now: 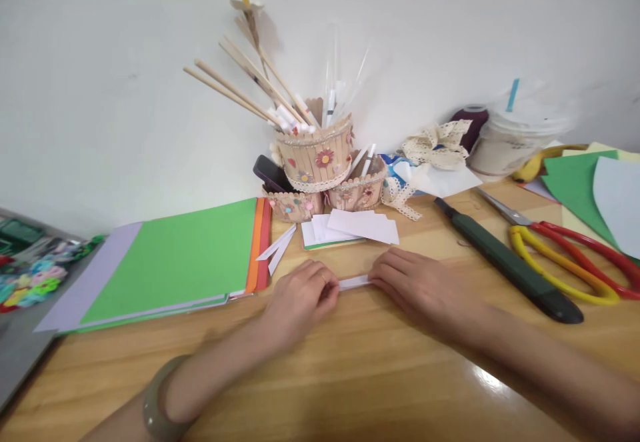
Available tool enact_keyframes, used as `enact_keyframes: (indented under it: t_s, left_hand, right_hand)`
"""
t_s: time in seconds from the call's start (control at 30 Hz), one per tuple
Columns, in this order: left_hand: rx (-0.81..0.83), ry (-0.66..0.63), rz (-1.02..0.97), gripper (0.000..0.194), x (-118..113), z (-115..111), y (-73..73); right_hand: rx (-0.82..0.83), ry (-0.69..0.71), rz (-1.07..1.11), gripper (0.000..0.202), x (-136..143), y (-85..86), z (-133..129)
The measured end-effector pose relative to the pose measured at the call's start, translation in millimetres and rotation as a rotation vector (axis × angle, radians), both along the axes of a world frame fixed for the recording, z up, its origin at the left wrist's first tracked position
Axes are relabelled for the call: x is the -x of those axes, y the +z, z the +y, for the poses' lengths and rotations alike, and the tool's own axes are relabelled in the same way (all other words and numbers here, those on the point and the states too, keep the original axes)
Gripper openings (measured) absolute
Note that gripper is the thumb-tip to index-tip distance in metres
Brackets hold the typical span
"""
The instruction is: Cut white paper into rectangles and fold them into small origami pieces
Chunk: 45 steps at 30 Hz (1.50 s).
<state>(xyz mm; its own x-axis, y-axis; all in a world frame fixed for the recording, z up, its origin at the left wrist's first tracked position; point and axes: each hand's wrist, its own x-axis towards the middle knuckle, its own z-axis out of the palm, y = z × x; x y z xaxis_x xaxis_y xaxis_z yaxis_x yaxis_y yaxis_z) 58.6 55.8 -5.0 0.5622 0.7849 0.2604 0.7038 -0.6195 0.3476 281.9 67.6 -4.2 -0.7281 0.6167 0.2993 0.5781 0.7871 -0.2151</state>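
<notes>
- Head view: white paper strip [355,283] is at or just above the table [325,382], straight btwn the two hands; middle bare, ends hidden by fingers.
- Handling (judgement): v. light, prob. folded narrow, so a bit stiffer than a single sheet, but easy to bend, crease or tear; smooth & dry, may slide under a loose touch.
- Best hold: both ends, thumb vs. fingertips, light pressure; pinching mid-strip would likely kink it.
- L hand [303,293]: grip narrow, closed on strip's L end; ring [323,278] on one finger, bangle [154,402] on forearm.
- R hand [417,282]: grip narrow too, fingers bunched over R end; thumb hidden, so can't tell if pinching or pressing down.
- Just beyond: white slips [345,227] piled loosely, w/ narrow folded strips [277,247] to their L; prob. equally flimsy.
- L side: coloured sheets [185,249] stacked flat, green on top; wide, prob. floppy, best lifted by an edge.
- R side: dark-handled tool [510,262] & scissors [537,229], rigid, prob. heavier than paper.
- Back, nr wall [125,95]: decorated holder [315,152] w/ sticks [245,100] & pens.
</notes>
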Motion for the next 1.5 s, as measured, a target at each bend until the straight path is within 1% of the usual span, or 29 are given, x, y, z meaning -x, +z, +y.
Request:
enact_keyframes:
  t_s: [0.1,0.2,0.33,0.5,0.6,0.7,0.9,1.03,1.2,1.33,1.5]
  left_hand:
    - [0.141,0.128,-0.008,0.011,-3.6,1.4,1.8]
    - [0.181,0.190,0.008,0.009,-6.9,0.7,4.3]
    - [0.178,0.198,0.009,0.012,-8.0,-0.7,6.0]
    - [0.113,0.209,0.011,0.017,-6.4,-1.1,2.1]
    - [0.104,0.268,0.027,0.016,-5.2,0.0,-1.2]
    - [0.113,0.315,0.038,0.016,-3.9,1.2,-3.1]
    - [0.123,0.228,-0.007,0.006,-1.3,0.1,-3.2]
    - [0.138,0.163,-0.059,0.010,0.8,0.0,-2.7]
    - [0.107,0.126,-0.059,0.013,-0.8,-0.9,0.4]
    - [0.092,0.119,-0.038,0.003,-2.6,-1.5,1.0]
    - [0.126,0.131,-0.054,0.011,-4.6,0.4,-0.4]
  right_hand:
    - [-0.013,-0.081,-0.003,0.022,5.6,-3.8,1.8]
    - [-0.035,-0.126,0.005,0.021,9.9,-6.3,2.8]
    - [-0.034,-0.155,0.015,0.020,12.9,-8.8,3.2]
    - [-0.017,-0.221,0.018,0.015,13.9,-13.1,3.7]
    - [0.004,-0.266,0.027,0.011,13.7,-14.8,4.3]
    - [0.030,-0.280,0.044,0.009,12.9,-15.7,5.0]
    - [0.087,-0.272,0.118,0.012,7.2,-18.1,5.9]
    - [0.134,-0.224,0.156,0.014,1.2,-17.1,7.5]
    - [0.170,-0.179,0.162,0.020,-0.6,-10.9,7.4]
    - [0.152,-0.182,0.160,0.017,4.8,-7.3,3.0]
    - [0.121,-0.171,0.142,0.006,12.3,-4.5,-1.1]
